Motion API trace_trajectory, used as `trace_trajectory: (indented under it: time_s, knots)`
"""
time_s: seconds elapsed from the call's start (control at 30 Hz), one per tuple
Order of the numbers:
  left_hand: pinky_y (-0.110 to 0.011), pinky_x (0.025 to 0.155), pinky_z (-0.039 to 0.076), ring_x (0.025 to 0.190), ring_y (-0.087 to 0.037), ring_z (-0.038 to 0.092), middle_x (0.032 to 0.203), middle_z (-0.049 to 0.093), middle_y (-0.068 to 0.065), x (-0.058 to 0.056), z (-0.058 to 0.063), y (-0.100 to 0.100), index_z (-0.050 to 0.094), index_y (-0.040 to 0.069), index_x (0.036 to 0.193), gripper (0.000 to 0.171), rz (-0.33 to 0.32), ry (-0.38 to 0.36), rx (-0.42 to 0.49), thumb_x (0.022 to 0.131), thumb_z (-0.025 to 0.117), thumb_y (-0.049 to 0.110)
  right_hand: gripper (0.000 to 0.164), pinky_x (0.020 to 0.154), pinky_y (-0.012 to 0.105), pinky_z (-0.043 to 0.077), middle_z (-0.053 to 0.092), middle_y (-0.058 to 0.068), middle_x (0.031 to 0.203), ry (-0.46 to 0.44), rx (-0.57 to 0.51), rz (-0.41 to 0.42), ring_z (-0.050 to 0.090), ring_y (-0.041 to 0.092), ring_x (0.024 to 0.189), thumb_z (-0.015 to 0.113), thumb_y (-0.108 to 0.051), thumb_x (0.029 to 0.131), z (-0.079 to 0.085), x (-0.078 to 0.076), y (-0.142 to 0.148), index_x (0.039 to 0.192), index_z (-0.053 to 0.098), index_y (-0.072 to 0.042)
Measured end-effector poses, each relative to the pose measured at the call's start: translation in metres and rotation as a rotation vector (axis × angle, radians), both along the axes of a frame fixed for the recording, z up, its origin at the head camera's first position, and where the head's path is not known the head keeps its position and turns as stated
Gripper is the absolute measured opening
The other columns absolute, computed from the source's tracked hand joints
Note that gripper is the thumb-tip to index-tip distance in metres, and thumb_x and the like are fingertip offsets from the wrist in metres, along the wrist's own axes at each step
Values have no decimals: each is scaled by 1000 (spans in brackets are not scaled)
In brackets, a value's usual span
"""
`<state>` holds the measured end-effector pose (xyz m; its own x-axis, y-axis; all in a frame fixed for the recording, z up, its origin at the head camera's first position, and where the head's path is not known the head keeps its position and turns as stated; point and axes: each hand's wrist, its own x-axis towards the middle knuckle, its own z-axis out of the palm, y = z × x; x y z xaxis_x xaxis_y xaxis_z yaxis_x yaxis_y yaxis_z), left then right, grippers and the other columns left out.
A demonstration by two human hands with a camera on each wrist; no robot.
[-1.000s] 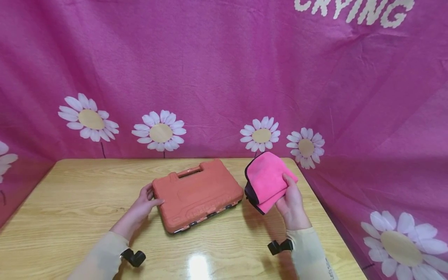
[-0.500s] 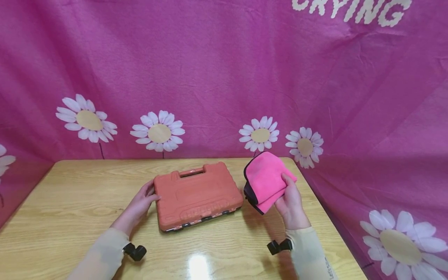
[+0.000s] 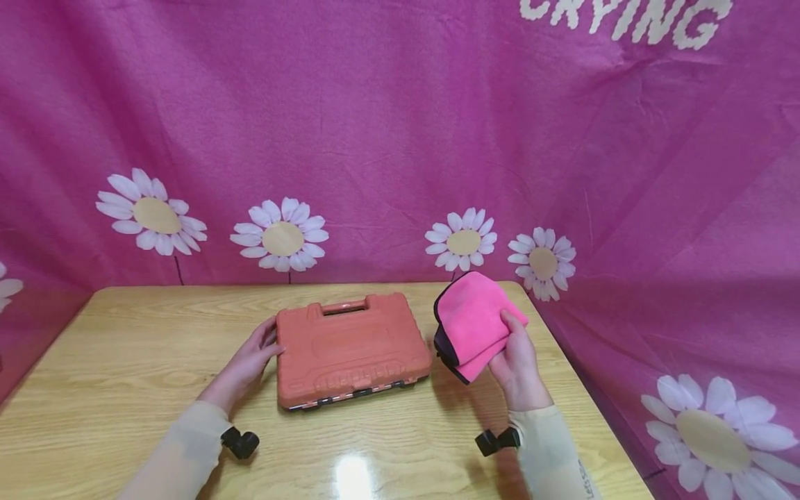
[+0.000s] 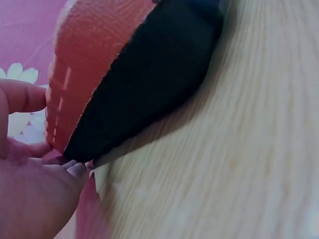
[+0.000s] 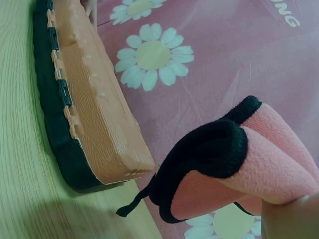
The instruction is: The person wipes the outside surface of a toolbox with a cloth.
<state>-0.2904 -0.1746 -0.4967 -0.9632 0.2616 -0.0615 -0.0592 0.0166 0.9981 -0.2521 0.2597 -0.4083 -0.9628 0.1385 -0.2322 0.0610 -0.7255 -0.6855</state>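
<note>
An orange plastic tool case (image 3: pixel 353 344) with a dark underside and a handle on its far side lies on the wooden table. My left hand (image 3: pixel 253 357) grips the case's left end; in the left wrist view, the fingers (image 4: pixel 25 97) and thumb area lie around its corner. Above the table at the right, my right hand (image 3: pixel 521 361) holds a folded pink cloth (image 3: pixel 471 319) with black edging. A small black loop (image 5: pixel 132 204) sticks out from the cloth in the right wrist view. The fingers under the cloth are hidden.
The light wooden table (image 3: pixel 156 340) reaches back to a magenta curtain (image 3: pixel 375 139) printed with white daisies. More curtain hangs along the table's right edge. Latches (image 5: pixel 65 92) line the case's near side.
The case has turned slightly clockwise, its front left corner shifting left and its right end coming nearer. My left hand stayed at its left end. The right hand with the cloth barely moved.
</note>
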Motion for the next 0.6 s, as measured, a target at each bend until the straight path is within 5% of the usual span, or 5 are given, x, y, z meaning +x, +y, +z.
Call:
trace_trajectory:
  time_s: [0.27,0.6]
  knots:
    - [-57,128,0,157,-47,-5,169,-7,-31,-5,0,-2,-7,-8,161,75,-59,42,9,100,36,-11,23,103,16,49,67,-10,115,-2,14,5,61,1,113,34,-22,113,-1,-1,0,133,44,-16]
    - [-54,128,1,159,-43,-4,170,-7,-30,-13,0,-4,-8,-6,161,76,-83,7,16,99,35,-10,24,104,16,49,64,-9,120,-19,33,-2,61,1,115,35,-24,113,-1,-2,0,133,45,-17]
